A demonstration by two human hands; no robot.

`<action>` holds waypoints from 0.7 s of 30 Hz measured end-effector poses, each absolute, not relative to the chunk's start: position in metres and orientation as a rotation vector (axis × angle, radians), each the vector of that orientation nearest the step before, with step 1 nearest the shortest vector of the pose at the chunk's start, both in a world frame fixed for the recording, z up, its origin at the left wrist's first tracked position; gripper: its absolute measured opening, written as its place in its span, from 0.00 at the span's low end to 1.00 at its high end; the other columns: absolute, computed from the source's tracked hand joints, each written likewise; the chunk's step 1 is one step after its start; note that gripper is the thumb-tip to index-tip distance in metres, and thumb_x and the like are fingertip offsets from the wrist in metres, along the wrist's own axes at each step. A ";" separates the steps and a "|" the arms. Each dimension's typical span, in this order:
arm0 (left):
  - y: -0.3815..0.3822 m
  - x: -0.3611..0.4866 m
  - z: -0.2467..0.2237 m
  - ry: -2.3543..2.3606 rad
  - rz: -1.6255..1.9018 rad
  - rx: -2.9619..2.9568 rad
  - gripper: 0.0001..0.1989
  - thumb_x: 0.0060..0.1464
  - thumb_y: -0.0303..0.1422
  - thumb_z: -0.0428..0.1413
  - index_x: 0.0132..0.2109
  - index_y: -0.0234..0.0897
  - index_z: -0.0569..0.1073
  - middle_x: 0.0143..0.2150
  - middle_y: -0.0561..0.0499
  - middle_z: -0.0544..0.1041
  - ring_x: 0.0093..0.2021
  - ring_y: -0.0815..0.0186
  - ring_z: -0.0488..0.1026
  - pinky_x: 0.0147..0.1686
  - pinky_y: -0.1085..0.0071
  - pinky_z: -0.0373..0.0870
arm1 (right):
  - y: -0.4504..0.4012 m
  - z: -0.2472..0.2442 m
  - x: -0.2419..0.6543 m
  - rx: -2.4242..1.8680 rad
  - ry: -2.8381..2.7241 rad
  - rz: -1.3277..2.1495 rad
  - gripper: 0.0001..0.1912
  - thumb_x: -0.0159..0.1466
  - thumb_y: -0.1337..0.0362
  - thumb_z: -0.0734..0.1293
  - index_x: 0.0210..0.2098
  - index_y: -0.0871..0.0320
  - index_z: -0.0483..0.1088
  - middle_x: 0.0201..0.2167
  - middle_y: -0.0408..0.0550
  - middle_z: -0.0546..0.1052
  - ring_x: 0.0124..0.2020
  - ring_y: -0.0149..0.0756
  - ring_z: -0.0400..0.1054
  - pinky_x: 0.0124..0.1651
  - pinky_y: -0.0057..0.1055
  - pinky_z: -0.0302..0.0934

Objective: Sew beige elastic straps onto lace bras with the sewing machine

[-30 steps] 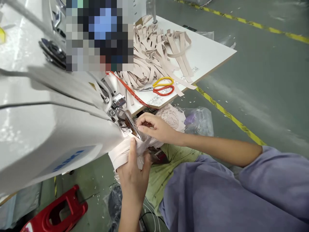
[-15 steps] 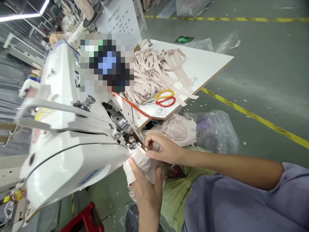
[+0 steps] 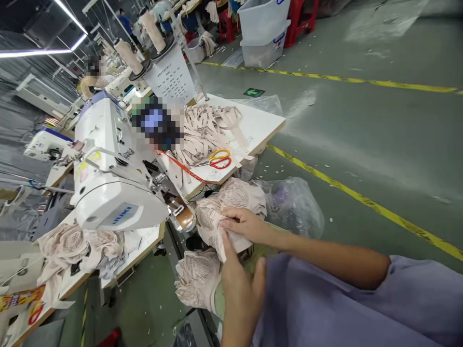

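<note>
A beige lace bra (image 3: 211, 219) hangs in front of me, one moulded cup (image 3: 200, 277) drooping below my hands. My right hand (image 3: 249, 226) pinches its fabric edge between thumb and fingers. My left hand (image 3: 240, 289) is at the same edge from below, forefinger against the fabric and thumb apart; its other fingers are hidden. Just left of the bra is the narrow arm end (image 3: 186, 218) of a white sewing machine (image 3: 115, 188), separate from my hands.
Beige strips (image 3: 202, 130), scissors (image 3: 220, 159) and a red cord (image 3: 184, 167) lie on the white table (image 3: 258, 120). More bra pieces (image 3: 83, 243) lie on the left table. A clear plastic bag (image 3: 300, 207) is on the floor. Plastic bins (image 3: 262, 48) stand farther back.
Both hands have drawn the bra away from the sewing machine's needle area toward me, and more of its cups now show. The view has shifted back, revealing the left table.
</note>
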State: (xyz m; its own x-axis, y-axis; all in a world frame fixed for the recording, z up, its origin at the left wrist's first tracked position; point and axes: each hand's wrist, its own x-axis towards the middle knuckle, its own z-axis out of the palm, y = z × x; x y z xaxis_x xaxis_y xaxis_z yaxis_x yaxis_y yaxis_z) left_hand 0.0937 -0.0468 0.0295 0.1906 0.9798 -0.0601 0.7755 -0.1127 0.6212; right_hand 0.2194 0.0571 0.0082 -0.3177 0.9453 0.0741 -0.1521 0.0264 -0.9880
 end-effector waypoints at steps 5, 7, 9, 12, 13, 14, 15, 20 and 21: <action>-0.063 0.080 0.055 1.575 0.765 1.849 0.22 0.64 0.37 0.53 0.62 0.36 0.67 0.37 0.47 0.81 0.35 0.64 0.79 0.35 0.70 0.77 | 0.029 0.025 0.263 -0.916 -1.455 1.429 0.17 0.63 0.53 0.67 0.26 0.59 0.69 0.26 0.41 0.67 0.31 0.32 0.61 0.35 0.29 0.56; -0.061 0.075 0.064 1.542 0.942 1.982 0.17 0.64 0.34 0.52 0.59 0.37 0.70 0.44 0.45 0.80 0.43 0.62 0.78 0.47 0.65 0.75 | 0.018 0.031 0.274 -0.908 -1.538 1.399 0.15 0.63 0.54 0.66 0.28 0.59 0.71 0.27 0.42 0.69 0.32 0.33 0.64 0.37 0.30 0.57; -0.055 0.074 0.072 1.418 0.993 2.107 0.21 0.65 0.33 0.51 0.63 0.40 0.65 0.59 0.41 0.73 0.60 0.58 0.71 0.59 0.58 0.68 | 0.007 0.035 0.281 -0.871 -1.626 1.365 0.13 0.63 0.55 0.66 0.31 0.60 0.73 0.29 0.43 0.72 0.34 0.34 0.66 0.39 0.30 0.58; -0.046 0.078 0.082 1.141 0.791 2.217 0.30 0.65 0.31 0.49 0.71 0.41 0.51 0.69 0.39 0.62 0.69 0.56 0.59 0.66 0.54 0.59 | -0.013 0.041 0.289 -0.854 -1.788 1.226 0.12 0.64 0.58 0.65 0.29 0.60 0.71 0.28 0.43 0.71 0.32 0.31 0.65 0.38 0.29 0.57; -0.045 0.080 0.084 1.063 0.712 2.248 0.31 0.64 0.31 0.50 0.71 0.41 0.51 0.68 0.39 0.65 0.68 0.57 0.62 0.65 0.55 0.60 | -0.020 0.042 0.291 -0.862 -1.855 1.154 0.12 0.64 0.60 0.64 0.27 0.60 0.70 0.28 0.42 0.70 0.31 0.30 0.64 0.36 0.28 0.56; -0.045 0.081 0.085 1.005 0.656 2.283 0.29 0.63 0.31 0.51 0.69 0.40 0.55 0.64 0.40 0.69 0.64 0.57 0.67 0.63 0.56 0.63 | -0.027 0.044 0.294 -0.870 -1.929 1.071 0.13 0.64 0.62 0.64 0.25 0.60 0.69 0.27 0.42 0.69 0.30 0.29 0.63 0.35 0.28 0.55; -0.046 0.081 0.085 0.971 0.628 2.325 0.25 0.62 0.31 0.53 0.65 0.39 0.61 0.58 0.41 0.74 0.58 0.58 0.72 0.58 0.58 0.68 | -0.034 0.044 0.296 -0.870 -2.003 0.979 0.13 0.65 0.64 0.64 0.24 0.60 0.68 0.27 0.42 0.69 0.29 0.29 0.62 0.34 0.27 0.54; -0.069 0.079 0.069 0.920 0.923 2.827 0.04 0.57 0.24 0.57 0.39 0.37 0.70 0.28 0.53 0.73 0.29 0.68 0.71 0.30 0.72 0.69 | -0.059 0.038 0.306 -0.734 -2.207 0.304 0.11 0.68 0.66 0.62 0.33 0.59 0.74 0.29 0.44 0.73 0.29 0.30 0.63 0.32 0.28 0.52; -0.075 0.078 0.064 0.889 1.013 2.925 0.06 0.56 0.22 0.57 0.38 0.37 0.69 0.26 0.55 0.71 0.27 0.69 0.69 0.29 0.73 0.68 | -0.062 0.036 0.307 -0.694 -2.193 0.164 0.11 0.69 0.65 0.62 0.34 0.58 0.74 0.28 0.44 0.73 0.28 0.30 0.63 0.32 0.28 0.52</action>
